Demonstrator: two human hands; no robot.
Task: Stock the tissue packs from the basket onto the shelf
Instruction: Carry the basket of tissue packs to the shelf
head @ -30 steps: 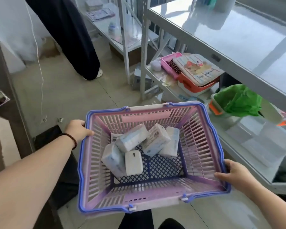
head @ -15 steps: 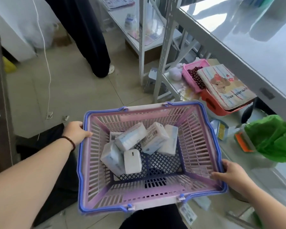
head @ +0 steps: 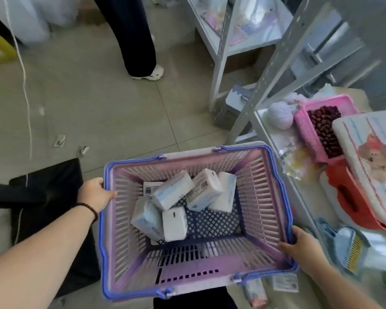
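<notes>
I hold a pink basket with a blue rim [head: 274, 181] in front of me, low over the floor. My left hand [head: 94, 192] grips its left rim and my right hand [head: 299, 246] grips its near right corner. Several white tissue packs [head: 172, 192] lie jumbled in the far left part of the basket's bottom; one small pack [head: 174, 224] stands nearest me. The grey metal shelf [head: 274, 139] stands to the right, its low board beside the basket's right wall.
The low board carries a pink tray of dark beans [head: 325, 128], an orange box [head: 352, 204] under a bear-print case [head: 374, 157], a wool ball [head: 280, 114] and a brush [head: 352, 250]. A person's dark-trousered leg [head: 136, 34] stands ahead. A black bag [head: 47, 197] lies left.
The view has tilted further down and the shelf's low board has slid closer on the right. The basket stays in both hands and the packs have not shifted.
</notes>
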